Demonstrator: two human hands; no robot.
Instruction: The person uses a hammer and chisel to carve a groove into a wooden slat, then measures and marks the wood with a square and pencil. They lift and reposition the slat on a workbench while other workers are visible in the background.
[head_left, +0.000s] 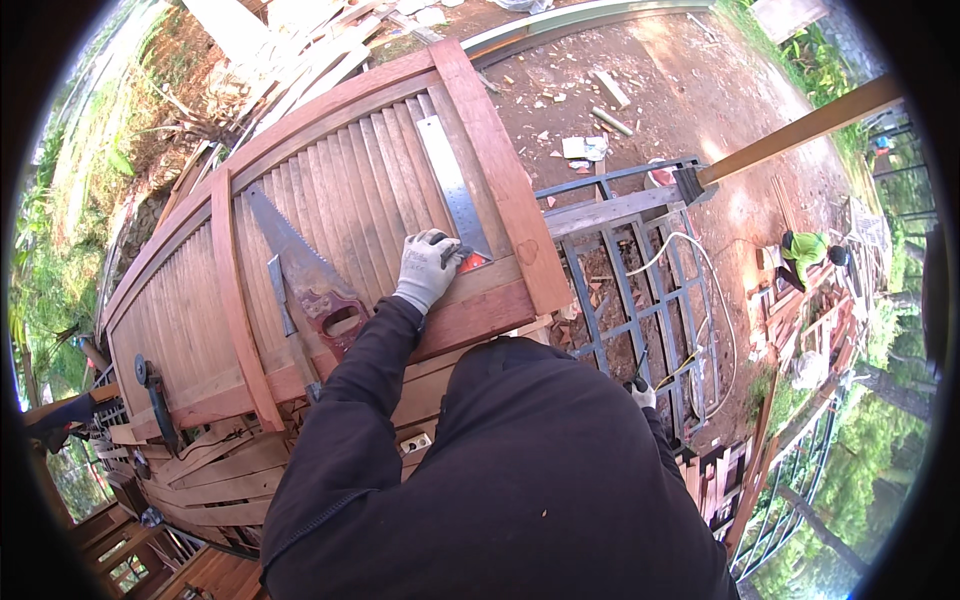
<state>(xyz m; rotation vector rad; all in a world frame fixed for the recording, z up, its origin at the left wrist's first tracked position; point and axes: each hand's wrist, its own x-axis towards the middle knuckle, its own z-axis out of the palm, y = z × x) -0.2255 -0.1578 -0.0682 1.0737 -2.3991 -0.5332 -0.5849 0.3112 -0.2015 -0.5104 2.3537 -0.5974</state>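
Observation:
A louvered wooden panel [255,388] in a reddish frame lies in front of me, its slats facing up. My left hand [428,270], in a pale glove with dark fingertips, is at its near right corner. Its curled fingers close on the red end of a carpenter's square [455,185], whose silver blade points away across the slats. A handsaw [300,260] with a worn red handle lies left of that hand, beside a long narrow tool [281,295] with a grey blade. Low on the right, my gloved right hand [643,394] is closed around something thin and dark, too small to name.
An angle grinder [152,395] sits at the panel's left end. Right of the panel stands a blue-grey metal grid [640,290] with a pale cable [727,310] looped over it. A person in green [805,252] crouches farther right by stacked wood. Offcuts [610,90] litter the dirt.

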